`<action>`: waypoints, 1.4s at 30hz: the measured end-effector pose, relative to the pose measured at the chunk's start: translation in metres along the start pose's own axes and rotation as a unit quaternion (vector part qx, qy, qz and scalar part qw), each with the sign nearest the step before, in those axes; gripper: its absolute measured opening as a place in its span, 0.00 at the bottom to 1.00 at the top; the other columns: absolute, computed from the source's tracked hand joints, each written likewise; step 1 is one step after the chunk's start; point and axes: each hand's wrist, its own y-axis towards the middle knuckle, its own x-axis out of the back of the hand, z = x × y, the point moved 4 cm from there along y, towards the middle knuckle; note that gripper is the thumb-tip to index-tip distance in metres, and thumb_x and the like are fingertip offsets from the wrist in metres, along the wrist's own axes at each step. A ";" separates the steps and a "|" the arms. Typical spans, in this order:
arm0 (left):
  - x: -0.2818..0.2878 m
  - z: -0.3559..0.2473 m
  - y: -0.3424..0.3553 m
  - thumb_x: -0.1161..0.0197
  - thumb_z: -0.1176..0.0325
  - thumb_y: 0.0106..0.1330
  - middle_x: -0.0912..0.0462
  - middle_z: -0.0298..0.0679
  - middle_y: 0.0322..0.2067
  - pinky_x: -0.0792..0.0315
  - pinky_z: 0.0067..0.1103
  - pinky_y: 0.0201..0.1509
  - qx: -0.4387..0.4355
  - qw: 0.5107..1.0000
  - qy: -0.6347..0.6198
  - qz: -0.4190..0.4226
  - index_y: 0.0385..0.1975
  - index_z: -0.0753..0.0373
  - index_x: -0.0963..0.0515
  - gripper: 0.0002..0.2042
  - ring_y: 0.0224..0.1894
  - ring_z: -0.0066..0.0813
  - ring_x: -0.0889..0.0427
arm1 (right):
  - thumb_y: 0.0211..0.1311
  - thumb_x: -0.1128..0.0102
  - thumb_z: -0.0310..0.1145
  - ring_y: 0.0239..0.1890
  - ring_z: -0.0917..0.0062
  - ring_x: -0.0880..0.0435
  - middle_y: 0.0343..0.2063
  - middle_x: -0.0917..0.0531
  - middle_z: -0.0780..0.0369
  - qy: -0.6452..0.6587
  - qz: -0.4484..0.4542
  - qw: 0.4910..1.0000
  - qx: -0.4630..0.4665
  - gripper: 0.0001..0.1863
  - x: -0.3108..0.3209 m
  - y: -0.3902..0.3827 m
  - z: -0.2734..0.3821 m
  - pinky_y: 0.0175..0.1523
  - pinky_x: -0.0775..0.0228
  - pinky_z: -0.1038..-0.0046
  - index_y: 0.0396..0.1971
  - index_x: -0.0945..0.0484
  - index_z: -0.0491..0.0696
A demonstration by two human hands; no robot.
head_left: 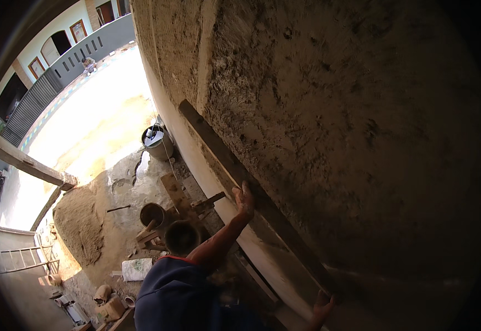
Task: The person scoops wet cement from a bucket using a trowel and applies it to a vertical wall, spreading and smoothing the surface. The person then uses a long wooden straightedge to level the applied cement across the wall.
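A long straight wooden board (221, 149) lies slantwise against a wall of rough, damp-looking plaster (306, 110). My left hand (244, 201) grips the board near its middle, fingers closed on its edge, with the arm reaching up from a dark blue sleeve. At the board's lower end, my right hand (321, 310) is closed on it, though shadow hides part of that grip. Scraped marks and ridges cover the plaster above the board; a smoother, paler strip of wall (268, 251) runs below it.
Down on the ground stand a dark bucket (182, 237), another bucket (152, 214) with a handle in it, and a water-filled drum (156, 140). A sand heap (80, 220), a white sack (136, 269) and a ladder (22, 258) are leftward. A person (88, 65) crouches far off.
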 end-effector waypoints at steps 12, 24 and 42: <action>-0.029 0.061 0.159 0.54 0.47 0.68 0.32 0.57 0.51 0.31 0.38 0.50 0.045 0.999 0.001 0.010 0.53 0.69 0.42 0.28 0.50 0.49 0.27 | 0.61 0.44 0.37 0.53 0.64 0.26 0.52 0.26 0.58 0.037 -0.108 0.993 -0.040 0.24 -0.016 0.079 -0.162 0.53 0.26 0.58 0.56 0.34 0.45; -0.031 -0.057 0.041 0.56 0.50 0.69 0.27 0.58 0.38 0.34 0.39 0.46 -0.102 0.991 0.083 -0.036 0.45 0.70 0.41 0.24 0.42 0.52 0.26 | 0.56 0.39 0.33 0.54 0.65 0.28 0.52 0.27 0.57 0.027 -0.060 0.998 -0.017 0.26 -0.017 0.061 -0.094 0.56 0.26 0.60 0.55 0.33 0.47; 0.000 -0.097 -0.105 0.53 0.54 0.70 0.28 0.60 0.38 0.35 0.38 0.47 -0.141 0.989 -0.019 0.046 0.46 0.69 0.44 0.22 0.42 0.51 0.26 | 0.62 0.46 0.36 0.55 0.64 0.28 0.52 0.27 0.55 0.046 -0.011 0.999 0.026 0.25 0.027 0.009 0.005 0.55 0.25 0.66 0.57 0.36 0.42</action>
